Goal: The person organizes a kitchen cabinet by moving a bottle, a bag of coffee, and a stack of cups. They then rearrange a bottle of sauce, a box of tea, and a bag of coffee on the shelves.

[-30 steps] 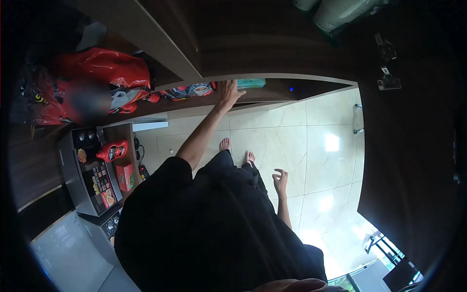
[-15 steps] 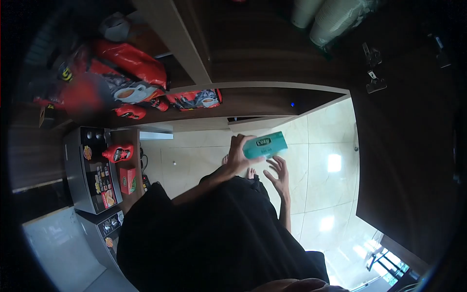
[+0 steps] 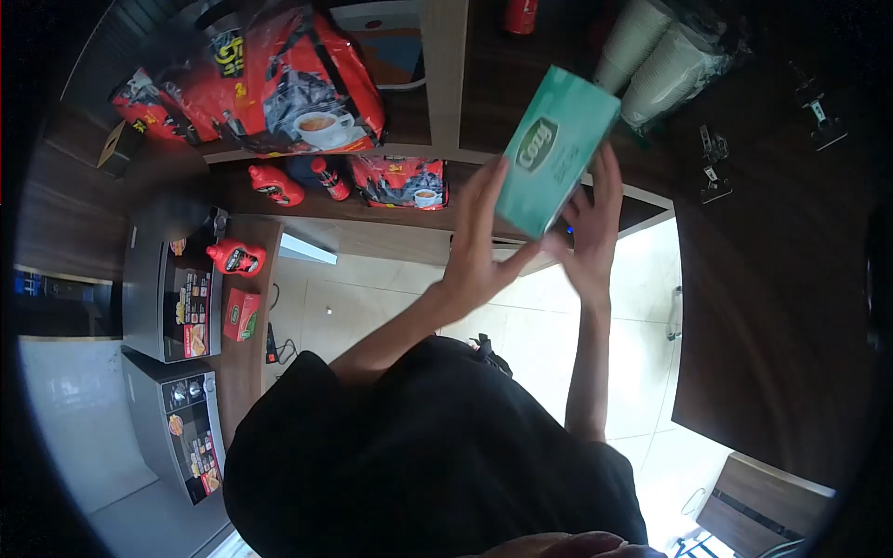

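Note:
A teal-green Cozy tea box (image 3: 549, 172) is held up, tilted, in front of the shelves. My left hand (image 3: 476, 246) grips it along its left side, fingers pointing up and thumb near the lower corner. My right hand (image 3: 593, 246) has its fingers at the box's right side, partly behind it, and its thumb near the bottom corner. Both hands are closed around the box.
Red coffee bags (image 3: 307, 98) fill the upper left shelf, with a smaller coffee bag (image 3: 405, 181) and red bottles (image 3: 276, 186) below. Wrapped paper cups (image 3: 660, 79) stand upper right. Metal clips (image 3: 714, 177) sit on the right panel. Toaster ovens (image 3: 177, 298) stand left.
The tea box has risen towards the shelves and come nearer to the camera. My right hand, earlier apart with fingers spread, now holds the box too. The view has shifted towards the shelves.

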{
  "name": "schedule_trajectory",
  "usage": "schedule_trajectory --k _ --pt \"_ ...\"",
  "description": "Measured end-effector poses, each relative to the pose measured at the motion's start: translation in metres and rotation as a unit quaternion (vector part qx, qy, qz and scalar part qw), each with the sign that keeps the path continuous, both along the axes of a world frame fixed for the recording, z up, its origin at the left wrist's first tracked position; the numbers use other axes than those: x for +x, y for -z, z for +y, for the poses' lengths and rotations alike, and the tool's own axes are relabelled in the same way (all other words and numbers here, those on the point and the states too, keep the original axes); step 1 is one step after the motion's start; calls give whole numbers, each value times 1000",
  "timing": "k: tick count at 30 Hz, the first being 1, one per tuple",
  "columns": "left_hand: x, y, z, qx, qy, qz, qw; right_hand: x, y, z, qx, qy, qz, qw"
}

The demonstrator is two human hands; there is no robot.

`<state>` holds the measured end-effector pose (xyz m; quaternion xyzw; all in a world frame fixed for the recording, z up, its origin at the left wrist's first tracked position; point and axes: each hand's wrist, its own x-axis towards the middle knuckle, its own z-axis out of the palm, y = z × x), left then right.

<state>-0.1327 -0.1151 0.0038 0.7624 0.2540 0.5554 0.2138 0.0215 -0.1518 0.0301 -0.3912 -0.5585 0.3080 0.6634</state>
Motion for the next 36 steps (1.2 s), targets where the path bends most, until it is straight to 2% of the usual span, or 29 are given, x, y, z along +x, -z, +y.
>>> schedule_trajectory --k 3,9,13,16,19,20,23,26,29,30,32,33,34,36 --pt "10 -6 26 24 -38 72 996 3 -14 41 -52 45 19 997" --pt "7 2 47 18 -120 130 984 9 -11 94 -43 -18 39 998" --pt "4 16 41 34 -124 128 983 23 4 124 0 3 -108 994" --pt "-3 23 29 63 -121 107 985 24 12 136 -54 -18 -108 993" --pt "-8 33 14 30 -112 74 990 20 11 137 -27 59 -165 984" --pt "-8 42 10 -3 -109 52 993 18 10 132 7 105 -223 969" --pt "-20 88 -13 -111 -125 22 986 12 10 114 58 139 -228 962" --pt "-34 136 -15 -186 -154 5 970 6 28 94 -14 167 -201 965" --pt "-52 209 -10 -330 -151 -13 932 -5 60 73 65 227 -339 911" --pt "-60 247 -4 -323 -157 16 933 -12 67 65 101 240 -380 888" --pt "-77 287 10 -337 -123 50 932 -30 86 48 75 265 -407 871" --pt "-83 296 16 -357 -102 71 926 -31 111 37 47 234 -386 891" --pt "-84 293 19 -349 -98 69 929 -35 137 26 -40 164 -293 941" --pt "-82 283 29 -423 -40 94 900 -41 184 1 -103 178 -345 916"
